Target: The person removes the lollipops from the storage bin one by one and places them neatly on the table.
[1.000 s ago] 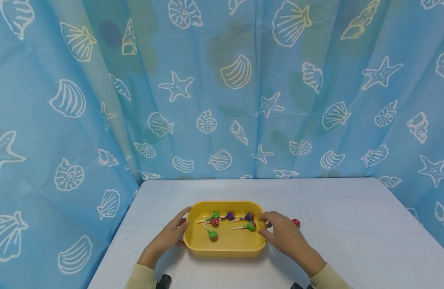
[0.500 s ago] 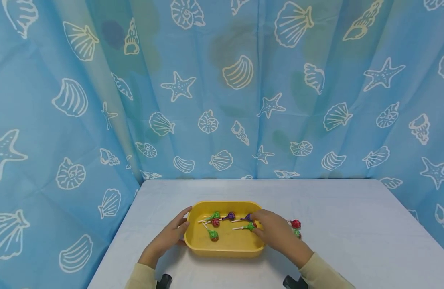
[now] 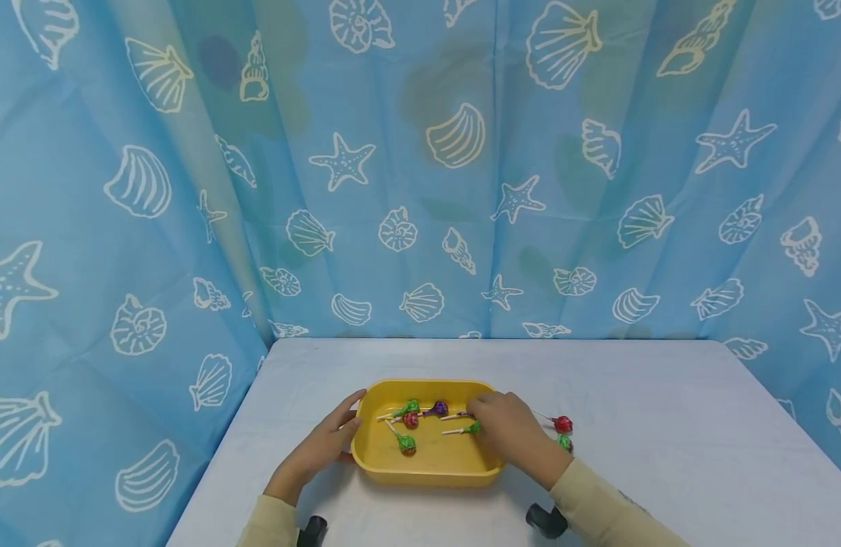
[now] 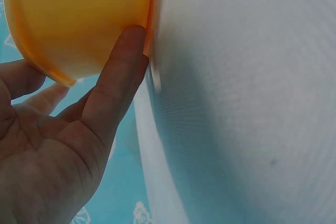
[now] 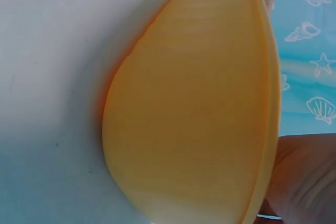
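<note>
In the head view, a yellow tray (image 3: 447, 460) on the table holds several wrapped lollipops. A green one (image 3: 412, 407), a red one (image 3: 410, 420) and a purple one (image 3: 439, 408) lie close together, with another green lollipop (image 3: 407, 444) nearer. My left hand (image 3: 317, 452) touches the tray's left end; the left wrist view shows extended fingers (image 4: 126, 51) against its wall. My right hand (image 3: 519, 433) reaches over the right rim, above a green lollipop (image 3: 472, 428) and a stick (image 3: 456, 415) beside it. It covers their candy ends, and its own fingertips are hidden.
Right of the tray, partly behind the right forearm, a red lollipop (image 3: 563, 424) and a green lollipop (image 3: 564, 443) lie on the white-covered table (image 3: 639, 410). A blue shell-print curtain (image 3: 420, 190) hangs behind the table. Black devices (image 3: 547, 521) sit by the wrists.
My right hand has moved left from the tray's right rim to over the lollipops inside, exposing the red and green ones outside. My left hand stays on the tray.
</note>
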{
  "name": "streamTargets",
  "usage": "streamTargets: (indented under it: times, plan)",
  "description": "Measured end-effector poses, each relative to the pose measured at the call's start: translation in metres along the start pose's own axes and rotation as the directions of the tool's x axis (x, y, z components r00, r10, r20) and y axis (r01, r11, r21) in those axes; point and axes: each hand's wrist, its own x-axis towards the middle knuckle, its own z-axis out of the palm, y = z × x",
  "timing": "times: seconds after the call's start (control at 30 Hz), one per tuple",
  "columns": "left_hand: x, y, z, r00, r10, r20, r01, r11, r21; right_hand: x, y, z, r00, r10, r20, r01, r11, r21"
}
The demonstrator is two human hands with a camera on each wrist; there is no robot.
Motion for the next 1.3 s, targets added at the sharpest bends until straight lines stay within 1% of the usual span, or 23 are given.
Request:
streamTargets:
  times: [0.13,0.27,0.37,0.57,0.8,1.0,1.17,1.3]
  plan:
    - [0.0,0.0,0.0,1.0,0.0,-0.001,0.0,1.0,0.004,0.006,-0.002,0.003,0.999,0.012,0.052,-0.007,0.996,-0.091]
    - [-0.001,0.0,0.001,1.0,0.003,0.0,-0.003,1.0,0.008,0.011,-0.004,0.005,0.996,0.044,0.084,-0.032,0.989,-0.145]
    - [0.0,0.0,0.001,1.0,0.008,0.001,-0.008,1.0,0.019,0.012,-0.005,0.006,0.995,0.056,0.088,-0.04,0.984,-0.172]
    - [0.001,0.0,0.001,1.0,0.002,-0.001,-0.002,1.0,0.019,0.014,-0.005,0.01,0.995,0.052,0.086,-0.034,0.978,-0.205]
    - [0.0,0.0,0.001,1.0,-0.001,-0.014,0.001,1.0,0.023,0.016,-0.002,0.018,0.995,0.047,0.085,-0.027,0.975,-0.219]
    - [0.0,0.001,0.002,1.0,-0.01,-0.016,0.01,1.0,0.027,0.016,-0.001,0.019,0.994,0.056,0.094,-0.035,0.976,-0.214]
    - [0.0,0.002,0.002,1.0,-0.016,-0.009,0.017,0.999,0.029,0.016,-0.002,0.018,0.993,0.074,0.093,-0.056,0.981,-0.186]
    - [0.001,0.0,0.0,1.0,-0.011,-0.004,0.011,1.0,0.02,0.014,-0.002,0.015,0.994,0.083,0.072,-0.073,0.988,-0.134]
